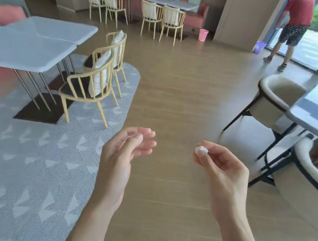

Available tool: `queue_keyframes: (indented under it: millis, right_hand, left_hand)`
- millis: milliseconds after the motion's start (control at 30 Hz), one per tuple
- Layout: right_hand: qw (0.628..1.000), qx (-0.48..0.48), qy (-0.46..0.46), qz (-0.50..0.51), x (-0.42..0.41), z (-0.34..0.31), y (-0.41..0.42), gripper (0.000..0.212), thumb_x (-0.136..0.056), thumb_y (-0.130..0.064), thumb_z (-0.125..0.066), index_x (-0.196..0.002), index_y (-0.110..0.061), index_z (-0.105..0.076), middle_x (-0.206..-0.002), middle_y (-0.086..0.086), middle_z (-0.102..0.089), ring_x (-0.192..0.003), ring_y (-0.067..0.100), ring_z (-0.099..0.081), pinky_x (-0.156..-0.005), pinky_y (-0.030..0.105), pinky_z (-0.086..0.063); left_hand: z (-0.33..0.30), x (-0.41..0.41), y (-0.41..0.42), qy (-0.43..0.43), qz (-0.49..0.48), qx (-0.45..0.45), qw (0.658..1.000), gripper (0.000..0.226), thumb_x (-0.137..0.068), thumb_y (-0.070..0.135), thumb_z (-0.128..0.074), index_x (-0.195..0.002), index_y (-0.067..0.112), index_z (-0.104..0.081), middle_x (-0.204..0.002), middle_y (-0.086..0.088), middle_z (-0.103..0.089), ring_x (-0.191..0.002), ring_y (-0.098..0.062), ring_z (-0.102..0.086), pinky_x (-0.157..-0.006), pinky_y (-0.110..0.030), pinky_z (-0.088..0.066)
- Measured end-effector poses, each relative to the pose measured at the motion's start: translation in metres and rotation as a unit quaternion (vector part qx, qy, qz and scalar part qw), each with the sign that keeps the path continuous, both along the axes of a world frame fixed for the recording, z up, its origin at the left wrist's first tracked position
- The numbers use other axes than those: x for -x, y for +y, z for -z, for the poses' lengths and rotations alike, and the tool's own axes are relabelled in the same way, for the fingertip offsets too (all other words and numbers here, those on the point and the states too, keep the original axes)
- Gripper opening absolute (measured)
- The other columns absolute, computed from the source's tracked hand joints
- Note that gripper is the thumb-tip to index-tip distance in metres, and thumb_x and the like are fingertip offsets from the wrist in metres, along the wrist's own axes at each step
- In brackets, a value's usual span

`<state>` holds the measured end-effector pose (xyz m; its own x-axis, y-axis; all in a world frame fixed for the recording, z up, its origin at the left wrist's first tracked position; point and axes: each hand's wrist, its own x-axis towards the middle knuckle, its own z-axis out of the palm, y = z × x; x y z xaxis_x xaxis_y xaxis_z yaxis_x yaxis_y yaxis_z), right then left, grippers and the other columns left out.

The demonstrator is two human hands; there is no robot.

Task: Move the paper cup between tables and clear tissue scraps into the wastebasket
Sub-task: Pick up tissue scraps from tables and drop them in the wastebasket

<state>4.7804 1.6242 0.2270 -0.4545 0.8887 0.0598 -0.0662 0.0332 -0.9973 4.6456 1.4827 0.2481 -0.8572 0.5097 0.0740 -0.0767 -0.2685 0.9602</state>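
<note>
Carrying a small white tissue scrap (201, 150) pinched between thumb and fingertips, the right hand (222, 167) was held out over the wooden floor (177, 94), well short of the pink wastebasket (203, 34) that stood far ahead against the base of the beige wall. The left hand (125, 150) hung level with the right one, on the side away from the dark surface (317, 116), its fingers loosely curled; a pale fleck showed at its thumb tip, but whether that was a second scrap or only a fingernail could not be told. The 2 hands were apart, not touching.

The step in hand looked like the clearing of scraps: one scrap was picked up and on its way to a bin. No paper cup was in view. A purple wastebasket (259, 47) stood to the right of the pink one, near a person in a red shirt (296, 23) by the glass door.

The next move would call for walking the open floor toward the pink wastebasket, past the yellow chairs (161, 19) beside it, keeping the pinch firm, then releasing directly above the rim.
</note>
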Motion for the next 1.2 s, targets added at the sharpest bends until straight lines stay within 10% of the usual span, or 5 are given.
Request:
queue_keyframes:
  millis: [1200]
  right_hand:
    - [1.0,-0.01,0.008,-0.024,0.543,0.018,0.679,0.012,-0.094,-0.02,-0.077,-0.1,-0.03,-0.079,-0.08,0.008,-0.077,-0.073,0.017,-0.072,-0.076,0.022,-0.058]
  left_hand:
    - [0.022,0.536,0.681,-0.005,0.003,-0.004,1.0,0.02,-0.09,0.021,-0.056,-0.088,0.019,-0.076,-0.105,-0.012,-0.078,-0.097,-0.03,-0.076,-0.087,-0.041,-0.055]
